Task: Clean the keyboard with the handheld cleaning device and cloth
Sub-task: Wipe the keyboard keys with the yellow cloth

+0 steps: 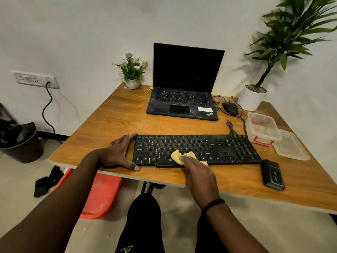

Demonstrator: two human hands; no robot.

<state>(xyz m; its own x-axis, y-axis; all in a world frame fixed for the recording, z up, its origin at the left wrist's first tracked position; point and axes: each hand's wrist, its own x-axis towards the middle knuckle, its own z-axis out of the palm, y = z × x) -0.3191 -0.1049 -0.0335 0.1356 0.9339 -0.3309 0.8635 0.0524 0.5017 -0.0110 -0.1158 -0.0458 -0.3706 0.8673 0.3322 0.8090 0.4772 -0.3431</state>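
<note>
fingers (184,157) of the right hand (198,172) are curled down onto a yellow cloth (177,155), which is pressed against the front edge of the keyboard (197,148) near the space bar. fingers of the left hand (118,152) are spread flat and nothing is gripped; the keyboard's left end is braced between thumb and fingers. a beaded black bracelet (212,204) is worn on the right wrist.

the keyboard, black, long and flat with yellowish key letters, is laid near the front edge of a wood-grain table (127,115). a black boxy handheld cleaning device (273,175) is laid just beside the keyboard's right end, untouched.

a clear plastic box (262,128) with red clips is set behind the keyboard's right end; contents cannot be told. its clear lid (291,146) is laid flat beside it. a white round pot (251,97) is filled with gravel and a leafy plant. a small white pot (133,84) is filled with white flowers. a dark bin (21,141) on the floor is lined with a black bag.

a dusty black laptop (184,88) is open, screen dark, with a black mouse (230,108) beside it.
</note>
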